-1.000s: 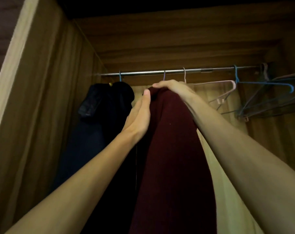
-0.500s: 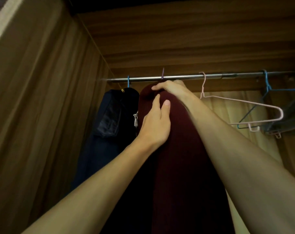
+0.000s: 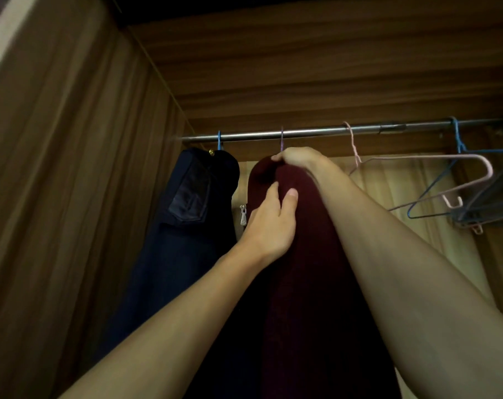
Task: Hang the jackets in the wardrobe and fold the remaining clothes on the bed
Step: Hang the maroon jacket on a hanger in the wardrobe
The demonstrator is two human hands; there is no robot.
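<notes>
Count: 2 jackets hung (navy jacket [image 3: 187, 231], maroon jacket [image 3: 302, 283]), 1 rail [image 3: 316, 133], 2 clear empty hangers (pink hanger [image 3: 353, 144], blue hanger [image 3: 458, 141]), possibly more in the dark right-edge cluster.

Right hand [image 3: 297, 158] curled above left hand [image 3: 269, 223] (arms raised).
</notes>
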